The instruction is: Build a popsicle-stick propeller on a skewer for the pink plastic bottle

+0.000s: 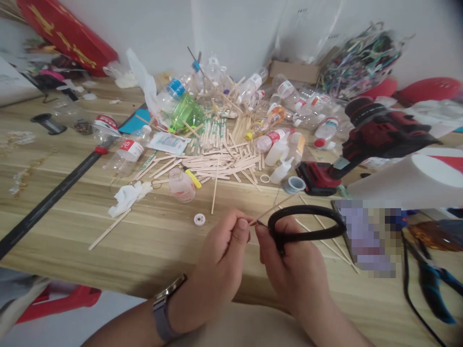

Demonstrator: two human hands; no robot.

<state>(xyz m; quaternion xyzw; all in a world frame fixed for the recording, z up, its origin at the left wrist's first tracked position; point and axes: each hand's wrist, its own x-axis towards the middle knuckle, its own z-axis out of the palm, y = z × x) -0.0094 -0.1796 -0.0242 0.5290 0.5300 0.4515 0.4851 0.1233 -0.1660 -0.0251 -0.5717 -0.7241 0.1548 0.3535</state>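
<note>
The head view shows the left hand [222, 255] pinching a thin wooden stick [270, 210] above the counter [162, 246] and the right hand [298, 272] wrapped around a black-handled tool [307, 236], its working end hard to make out; flat wooden sticks [224, 166] lie heaped beyond them.

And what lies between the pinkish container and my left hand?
In the head view, a small white disc and the near end of a wooden stick lie between the pinkish container and your left hand.
</note>
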